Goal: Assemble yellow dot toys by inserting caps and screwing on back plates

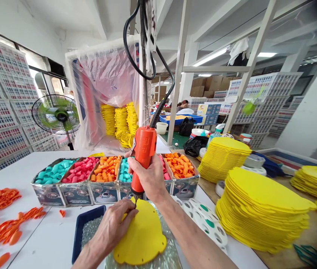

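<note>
My right hand (151, 175) is wrapped around an orange electric screwdriver (144, 144), which hangs from a black cable and points straight down. Its thin bit (136, 201) meets the upper edge of a flat yellow plastic plate (140, 239). Beside the bit, my left hand (118, 217) rests over the plate's upper left edge. Its thumb and forefinger are closed together at the bit's tip; what they pinch there is too small to make out. Left of that hand, a dark blue tray (77, 233) holds small grey metal pieces, partly hidden by my forearm.
Behind the plate stands a row of cardboard bins (105, 192) with turquoise, pink and orange plastic pieces. Tall stacks of yellow plates (262, 213) rise on the right, near white perforated discs (203, 218). Orange parts (15, 228) lie at left. A fan (60, 116) stands behind the table.
</note>
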A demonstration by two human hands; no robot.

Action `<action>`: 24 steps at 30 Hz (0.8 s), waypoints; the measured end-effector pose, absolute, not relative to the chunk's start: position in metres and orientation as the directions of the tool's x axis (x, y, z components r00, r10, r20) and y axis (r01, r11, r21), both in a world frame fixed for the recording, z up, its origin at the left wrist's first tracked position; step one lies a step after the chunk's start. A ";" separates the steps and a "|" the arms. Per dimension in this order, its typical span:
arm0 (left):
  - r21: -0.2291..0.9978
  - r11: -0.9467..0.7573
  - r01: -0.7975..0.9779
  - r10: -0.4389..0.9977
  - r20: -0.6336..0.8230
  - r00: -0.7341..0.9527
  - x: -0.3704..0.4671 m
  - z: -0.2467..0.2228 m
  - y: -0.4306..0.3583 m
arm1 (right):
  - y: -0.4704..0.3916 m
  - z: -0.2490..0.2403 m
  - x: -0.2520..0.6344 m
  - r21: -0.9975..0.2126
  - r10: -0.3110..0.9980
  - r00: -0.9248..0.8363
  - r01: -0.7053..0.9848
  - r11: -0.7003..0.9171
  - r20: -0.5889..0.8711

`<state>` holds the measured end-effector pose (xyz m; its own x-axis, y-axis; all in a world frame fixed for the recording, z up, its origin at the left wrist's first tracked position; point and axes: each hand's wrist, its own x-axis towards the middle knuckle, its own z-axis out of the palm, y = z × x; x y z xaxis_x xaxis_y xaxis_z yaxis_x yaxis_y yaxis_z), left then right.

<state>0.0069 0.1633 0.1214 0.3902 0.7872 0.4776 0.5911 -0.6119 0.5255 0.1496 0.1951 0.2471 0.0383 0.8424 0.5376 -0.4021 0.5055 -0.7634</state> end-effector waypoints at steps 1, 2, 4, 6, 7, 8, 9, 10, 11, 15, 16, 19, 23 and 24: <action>0.524 -0.613 0.592 0.787 0.478 0.391 0.007 0.121 0.163 | 0.195 0.247 0.149 -0.762 0.842 0.038 -0.403 0.506 0.539; 0.521 -0.615 0.592 0.784 0.482 0.391 0.007 0.121 0.163 | 0.195 0.246 0.149 -0.762 0.840 0.037 -0.403 0.508 0.541; 0.513 -0.622 0.592 0.778 0.491 0.391 0.006 0.119 0.163 | 0.195 0.245 0.149 -0.760 0.838 0.038 -0.402 0.511 0.544; 0.501 -0.631 0.592 0.768 0.509 0.388 0.006 0.119 0.162 | 0.195 0.245 0.149 -0.768 0.843 0.039 -0.391 0.507 0.536; 0.495 -0.636 0.593 0.763 0.518 0.386 0.006 0.119 0.162 | 0.194 0.245 0.149 -0.774 0.846 0.039 -0.383 0.504 0.531; 0.490 -0.639 0.593 0.759 0.526 0.384 0.007 0.119 0.162 | 0.194 0.245 0.150 -0.778 0.849 0.039 -0.378 0.501 0.527; 0.484 -0.645 0.591 0.753 0.534 0.384 0.007 0.119 0.162 | 0.194 0.246 0.150 -0.780 0.849 0.039 -0.376 0.500 0.526; 0.477 -0.651 0.590 0.746 0.544 0.383 0.008 0.119 0.161 | 0.194 0.246 0.150 -0.779 0.849 0.041 -0.377 0.501 0.527; 0.469 -0.658 0.589 0.738 0.556 0.382 0.008 0.120 0.161 | 0.194 0.246 0.150 -0.777 0.848 0.040 -0.379 0.502 0.529; 0.431 -0.694 0.577 0.692 0.621 0.369 0.008 0.123 0.161 | 0.194 0.245 0.151 -0.784 0.851 0.032 -0.371 0.497 0.524; 0.429 -0.699 0.572 0.683 0.638 0.355 0.007 0.125 0.161 | 0.195 0.244 0.152 -0.789 0.854 0.031 -0.365 0.494 0.520; 0.463 -0.676 0.573 0.693 0.665 0.280 0.004 0.131 0.162 | 0.197 0.242 0.155 -0.803 0.855 0.025 -0.333 0.495 0.517; 0.565 -0.596 0.571 0.784 0.562 0.262 0.010 0.132 0.158 | 0.201 0.237 0.166 -0.816 0.841 0.053 -0.218 0.536 0.538; 0.591 -0.584 0.556 0.803 0.522 0.288 0.014 0.130 0.155 | 0.202 0.235 0.170 -0.820 0.840 0.063 -0.187 0.540 0.539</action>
<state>0.0138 0.1554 0.1304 0.2883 0.8030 0.5216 0.5562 -0.5838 0.5914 0.1703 0.2018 0.2352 0.0629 0.8399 0.5390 -0.1866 0.5405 -0.8204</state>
